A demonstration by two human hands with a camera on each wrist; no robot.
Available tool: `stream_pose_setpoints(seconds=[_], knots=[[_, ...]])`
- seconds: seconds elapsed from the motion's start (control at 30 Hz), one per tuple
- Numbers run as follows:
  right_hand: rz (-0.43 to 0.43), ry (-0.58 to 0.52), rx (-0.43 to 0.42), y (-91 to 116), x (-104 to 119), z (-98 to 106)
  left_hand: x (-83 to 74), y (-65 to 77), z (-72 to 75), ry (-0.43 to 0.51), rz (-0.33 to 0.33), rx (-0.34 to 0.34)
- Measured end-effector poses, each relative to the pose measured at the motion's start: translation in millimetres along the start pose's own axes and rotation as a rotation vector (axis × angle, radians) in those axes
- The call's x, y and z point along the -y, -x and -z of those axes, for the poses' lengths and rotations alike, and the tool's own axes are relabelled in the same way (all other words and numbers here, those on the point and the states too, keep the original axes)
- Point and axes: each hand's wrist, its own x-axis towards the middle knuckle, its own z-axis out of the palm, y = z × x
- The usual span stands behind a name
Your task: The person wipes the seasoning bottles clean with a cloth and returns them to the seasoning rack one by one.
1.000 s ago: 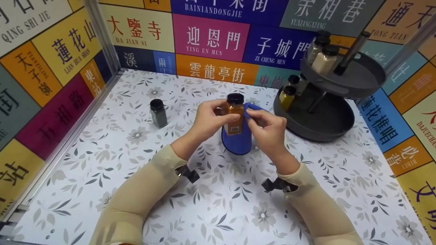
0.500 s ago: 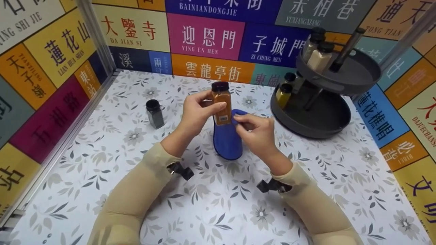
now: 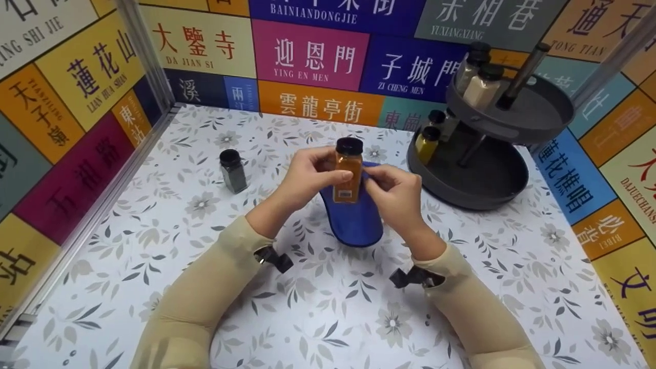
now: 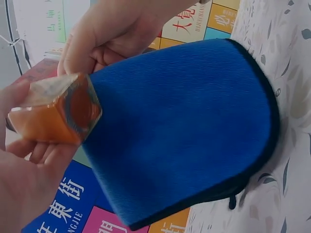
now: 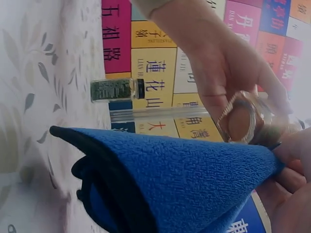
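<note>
Left of the grip, a black-capped glass jar of dark-green stuff (image 3: 234, 172) is standing. The left hand (image 3: 310, 177) is gripping a black-capped, orange-filled glass jar (image 3: 349, 186) that's dipping nearer the right hand (image 3: 397, 190), which is pinching a blue, dark-edged fabric cloth (image 3: 356, 221), so they're crowding close now.

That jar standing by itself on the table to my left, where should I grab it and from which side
Probably around the middle of the standing jar, below its black lid, coming from the right: its sides look straight, it's upright, nothing crowds it, and your left hand is on that side, though holding the orange jar.
</note>
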Motion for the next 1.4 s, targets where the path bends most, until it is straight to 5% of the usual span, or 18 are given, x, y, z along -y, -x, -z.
stream_pose_setpoints(seconds=[0.37,0.53,0.87,1.17,1.4], knots=[[0.042,-0.085,-0.078,-5,4,11,4.5,2.8,-5.6,-0.041,0.006,0.159],[0.056,-0.103,-0.075,-7,7,14,6.7,2.1,-7.1,-0.082,-0.007,0.175],[-0.007,-0.051,-0.022,-10,7,14,6.3,0.7,-1.9,-0.078,-0.037,0.108],[-0.038,-0.014,0.052,-6,6,8,-0.5,-1.5,3.8,0.075,-0.016,-0.037],[-0.026,-0.021,0.030,-4,5,7,-5.5,-0.8,0.7,0.087,-0.026,-0.134]])
